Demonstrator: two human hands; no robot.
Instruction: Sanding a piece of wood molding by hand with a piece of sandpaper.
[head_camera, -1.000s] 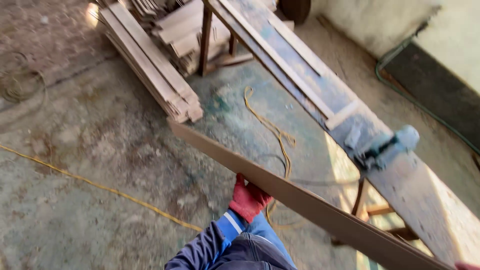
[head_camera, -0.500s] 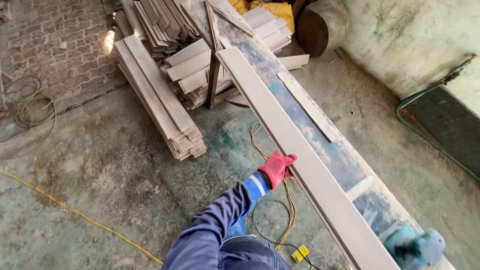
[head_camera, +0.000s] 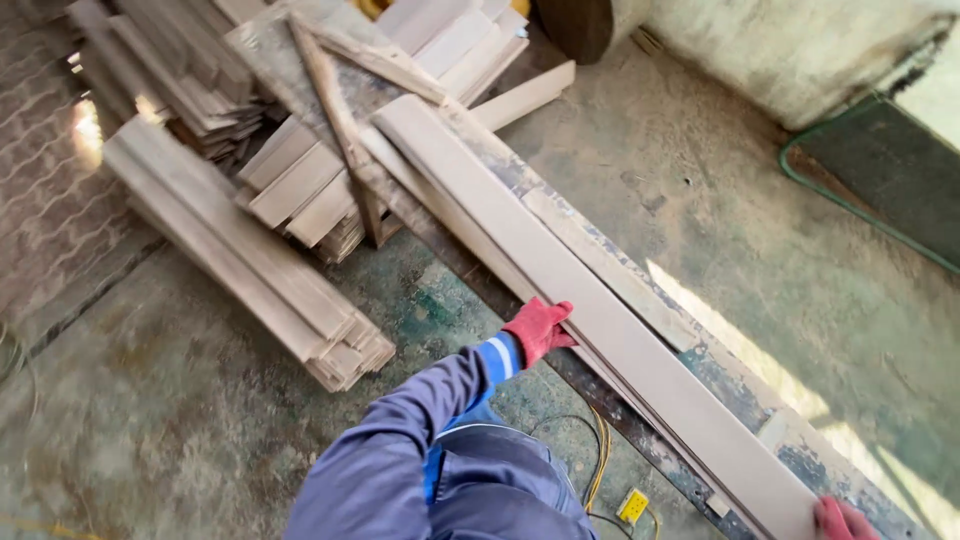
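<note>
Plank (head_camera: 560, 290) flat on counter (head_camera: 700, 360); our left hand (head_camera: 538, 328) fingers curled on near edge, right hand (head_camera: 840, 520) at end, grip unclear.

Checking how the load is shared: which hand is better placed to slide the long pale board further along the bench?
Probably the left hand: its red glove grips the edge of the long pale wooden board near mid-length, on the paint-stained workbench. The right hand shows only at the frame's edge, at the board's near end.
</note>
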